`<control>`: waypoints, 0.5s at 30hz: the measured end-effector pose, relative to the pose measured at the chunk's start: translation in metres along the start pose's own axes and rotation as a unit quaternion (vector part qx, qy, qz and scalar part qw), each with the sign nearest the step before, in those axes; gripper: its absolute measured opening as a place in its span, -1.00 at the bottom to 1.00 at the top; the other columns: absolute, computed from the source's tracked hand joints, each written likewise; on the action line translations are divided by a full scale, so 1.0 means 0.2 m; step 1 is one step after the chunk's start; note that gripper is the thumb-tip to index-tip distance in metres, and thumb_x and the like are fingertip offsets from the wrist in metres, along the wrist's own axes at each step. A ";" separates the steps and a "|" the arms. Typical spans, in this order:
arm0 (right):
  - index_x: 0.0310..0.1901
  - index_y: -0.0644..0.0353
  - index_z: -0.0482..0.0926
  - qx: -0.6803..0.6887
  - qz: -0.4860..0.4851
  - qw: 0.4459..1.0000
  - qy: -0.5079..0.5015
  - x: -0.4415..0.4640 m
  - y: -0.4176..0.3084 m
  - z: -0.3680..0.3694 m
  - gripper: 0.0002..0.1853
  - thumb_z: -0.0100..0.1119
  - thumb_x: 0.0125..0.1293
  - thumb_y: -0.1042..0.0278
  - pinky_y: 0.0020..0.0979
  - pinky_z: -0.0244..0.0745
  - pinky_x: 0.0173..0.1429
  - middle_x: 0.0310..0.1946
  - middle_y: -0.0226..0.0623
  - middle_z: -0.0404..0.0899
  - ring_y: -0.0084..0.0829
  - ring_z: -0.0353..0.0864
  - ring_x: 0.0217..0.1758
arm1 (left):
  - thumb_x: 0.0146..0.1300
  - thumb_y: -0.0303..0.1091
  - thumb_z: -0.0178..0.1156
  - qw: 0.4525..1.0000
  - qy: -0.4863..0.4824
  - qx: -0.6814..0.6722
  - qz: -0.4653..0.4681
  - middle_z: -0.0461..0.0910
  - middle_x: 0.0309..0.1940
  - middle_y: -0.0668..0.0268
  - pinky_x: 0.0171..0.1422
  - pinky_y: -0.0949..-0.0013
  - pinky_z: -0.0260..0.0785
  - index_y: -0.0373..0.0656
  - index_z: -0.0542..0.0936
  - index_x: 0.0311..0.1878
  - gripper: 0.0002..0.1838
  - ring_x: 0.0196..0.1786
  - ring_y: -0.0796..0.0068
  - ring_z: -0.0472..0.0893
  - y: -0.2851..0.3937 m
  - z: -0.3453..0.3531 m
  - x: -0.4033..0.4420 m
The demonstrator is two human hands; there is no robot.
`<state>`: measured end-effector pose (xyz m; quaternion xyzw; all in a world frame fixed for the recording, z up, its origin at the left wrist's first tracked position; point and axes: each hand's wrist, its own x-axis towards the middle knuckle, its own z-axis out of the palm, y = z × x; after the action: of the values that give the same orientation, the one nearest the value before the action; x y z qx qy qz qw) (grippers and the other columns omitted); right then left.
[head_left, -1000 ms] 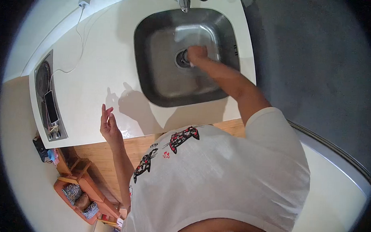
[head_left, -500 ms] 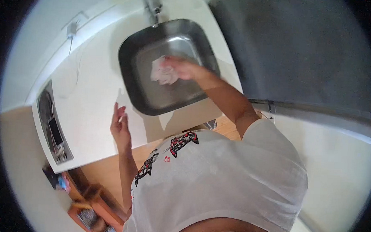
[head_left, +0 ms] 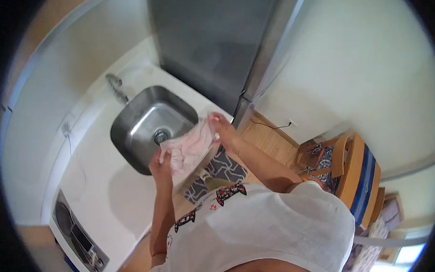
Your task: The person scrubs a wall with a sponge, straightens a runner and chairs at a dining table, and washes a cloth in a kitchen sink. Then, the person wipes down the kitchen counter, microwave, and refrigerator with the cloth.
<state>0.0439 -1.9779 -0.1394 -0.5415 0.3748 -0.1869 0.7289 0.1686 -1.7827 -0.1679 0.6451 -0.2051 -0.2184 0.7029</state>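
Note:
A pale pink cloth [head_left: 190,148] is stretched between my two hands, over the front edge of the steel sink [head_left: 132,115]. My left hand [head_left: 161,170] pinches its left end by the sink's near rim. At the other end, my right hand [head_left: 223,131] grips the upper right corner near the counter's edge. The cloth hangs partly creased and hides part of the counter front. Inside the basin the drain [head_left: 161,136] shows, and the faucet [head_left: 116,87] stands behind it.
The white counter [head_left: 94,179] runs left to a recessed tray [head_left: 77,232] holding a phone and cables. A dark grey panel [head_left: 211,40] rises beyond the sink. A patterned mat [head_left: 228,167] lies on the wooden floor, and a wooden chair [head_left: 343,162] stands at the right.
The cloth, bunched in my right hand over the basin before, is now lifted and spread out. My left hand has come over and taken its other end. The view has turned right.

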 end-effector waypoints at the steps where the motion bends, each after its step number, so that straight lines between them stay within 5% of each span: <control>1: 0.26 0.00 0.15 0.063 0.052 0.995 -0.060 -0.08 -0.01 -0.01 -0.42 -0.06 0.33 -0.11 -0.20 0.43 0.06 0.12 -0.31 0.34 -0.40 0.37 0.15 | 0.23 -0.33 0.18 1.000 -0.014 -0.002 0.008 0.57 -0.16 0.24 -0.09 0.57 0.35 -0.39 0.47 0.04 -0.61 -0.18 0.57 0.51 -0.02 0.06 0.00; 4: 0.34 0.05 0.02 0.248 0.053 0.921 -0.297 -0.27 0.14 0.12 -0.30 -0.03 0.31 -0.12 -0.23 0.33 0.20 0.24 -0.29 0.24 -0.39 0.32 0.20 | 0.31 -0.24 0.08 0.992 -0.114 -0.034 -0.030 0.47 0.00 0.21 0.04 0.46 0.35 -0.31 0.32 0.24 -0.50 -0.03 0.49 0.47 -0.07 0.24 -0.03; 5: 0.31 0.04 0.11 0.197 0.018 0.965 -0.171 -0.29 0.21 0.17 -0.38 0.02 0.32 -0.02 -0.29 0.37 0.16 0.16 -0.32 0.34 -0.42 0.41 0.12 | 0.33 -0.20 0.03 0.983 -0.151 -0.098 -0.042 0.42 0.06 0.18 0.08 0.43 0.34 -0.28 0.21 0.30 -0.44 0.02 0.46 0.45 -0.04 0.29 -0.05; 7: 0.23 0.07 0.26 0.114 -0.058 0.989 -0.074 -0.29 0.12 0.10 -0.50 0.08 0.31 0.14 -0.35 0.43 0.06 0.00 -0.37 0.48 -0.46 0.51 -0.03 | 0.36 -0.17 -0.03 0.967 -0.195 -0.158 -0.046 0.36 0.12 0.15 0.12 0.40 0.33 -0.24 0.09 0.37 -0.39 0.08 0.42 0.42 0.09 0.31 -0.09; 9: 0.14 0.13 0.35 -0.187 -0.351 0.917 0.040 -0.27 -0.29 -0.03 -0.55 0.16 0.26 0.18 -0.40 0.50 -0.05 -0.11 -0.27 0.52 -0.49 0.53 -0.10 | 0.38 -0.13 -0.11 0.974 -0.206 -0.087 0.043 0.26 0.21 0.11 0.13 0.33 0.34 -0.19 -0.07 0.42 -0.34 0.13 0.39 0.39 0.36 0.28 -0.13; 11: 0.11 0.16 0.37 -0.107 -0.419 0.900 0.055 -0.40 -0.84 -0.12 -0.55 0.15 0.25 0.17 -0.41 0.51 -0.17 -0.20 -0.33 0.52 -0.55 0.53 -0.21 | 0.37 -0.12 -0.07 0.979 -0.169 -0.060 0.093 0.37 0.10 0.15 0.10 0.30 0.35 -0.20 0.02 0.40 -0.36 0.05 0.41 0.43 0.35 0.20 -0.06; 13: 0.09 0.17 0.39 -0.156 -0.640 0.740 0.135 -0.30 -1.34 -0.22 -0.51 0.19 0.18 0.12 -0.28 0.49 -0.14 -0.15 -0.18 0.52 -0.32 0.56 -0.18 | 0.36 -0.27 -0.05 0.988 -0.098 -0.088 0.081 0.48 -0.08 0.21 0.02 0.42 0.35 -0.19 0.15 0.36 -0.46 -0.07 0.50 0.47 0.31 0.11 0.00; 14: 0.05 0.26 0.41 -0.302 -0.685 0.605 0.273 -0.34 -1.63 -0.23 -0.46 0.23 0.11 0.09 -0.17 0.46 -0.06 -0.05 -0.01 0.46 -0.12 0.54 -0.11 | 0.36 -0.27 -0.05 0.988 -0.100 -0.081 0.083 0.48 -0.08 0.21 0.02 0.42 0.35 -0.19 0.15 0.36 -0.46 -0.07 0.50 0.47 0.31 0.11 0.00; 15: 0.09 0.25 0.36 -0.298 -0.663 0.592 0.348 -0.23 -1.82 -0.21 -0.47 0.15 0.14 0.13 -0.08 0.36 0.05 0.04 0.01 0.39 -0.07 0.45 0.01 | 0.36 -0.27 -0.04 0.992 -0.073 -0.084 0.063 0.50 -0.13 0.25 -0.01 0.44 0.34 -0.20 0.18 0.35 -0.47 -0.10 0.53 0.47 0.32 0.11 0.01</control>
<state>0.0302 -2.0989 0.2089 -0.7208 0.1721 -0.6712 0.0154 0.1600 -1.7968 -0.1014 0.5522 -0.2771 -0.2359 0.7501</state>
